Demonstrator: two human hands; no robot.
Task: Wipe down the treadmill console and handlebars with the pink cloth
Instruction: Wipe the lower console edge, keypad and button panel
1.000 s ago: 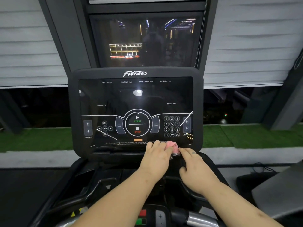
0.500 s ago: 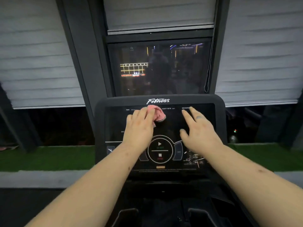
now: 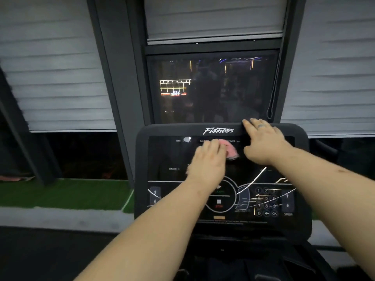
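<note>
Shifted up from screen to console (image 3: pixel 162 131) top rim: right hand (image 3: pixel 263 142), fingers spread, gripping nothing. Left hand (image 3: pixel 207 161) flat, pressing pink cloth (image 3: pixel 230 150) on upper display. Risk: downward stroke pressing start key (image 3: pixel 220 191), unintended activation.

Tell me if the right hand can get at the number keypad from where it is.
Probably yes. The right hand rests open on the console top edge, holding nothing, and the number keypad lies uncovered below it; the left hand presses the pink cloth further left.
</note>
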